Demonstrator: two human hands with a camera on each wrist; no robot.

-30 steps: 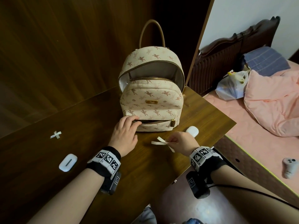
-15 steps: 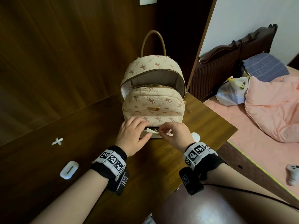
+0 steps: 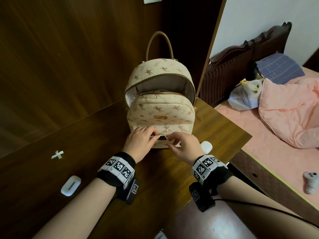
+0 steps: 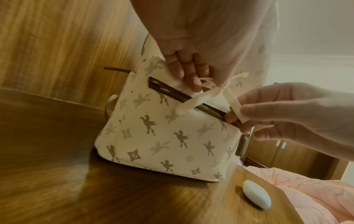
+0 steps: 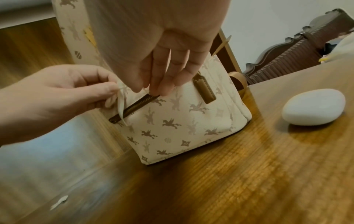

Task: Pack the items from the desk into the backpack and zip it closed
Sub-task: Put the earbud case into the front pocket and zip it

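Observation:
The cream backpack (image 3: 159,107) with horse prints stands on the dark wooden desk (image 3: 164,173), its main compartment unzipped. Its front pocket zipper (image 4: 168,89) is open. My left hand (image 3: 150,137) grips the pocket's upper edge (image 4: 180,81) with curled fingers. My right hand (image 3: 172,142) pinches a tail of a white ribbon bow (image 4: 210,91) at the pocket mouth, and one tail (image 5: 120,106) hangs over the zipper. A second small bow (image 3: 57,154) and a white earbud case (image 3: 70,185) lie at the left. A white oval case (image 5: 314,106) lies right of the backpack.
Wood panelling rises behind the desk. The desk's right edge (image 3: 241,144) drops to a bed with a pink quilt (image 3: 290,114), a plastic bag (image 3: 245,95) and a game controller (image 3: 310,181). A brown seat (image 3: 207,225) is below my right arm.
My right hand has carried the ribbon bow from the desk up to the front pocket's mouth. My left hand has curled onto the pocket's upper edge.

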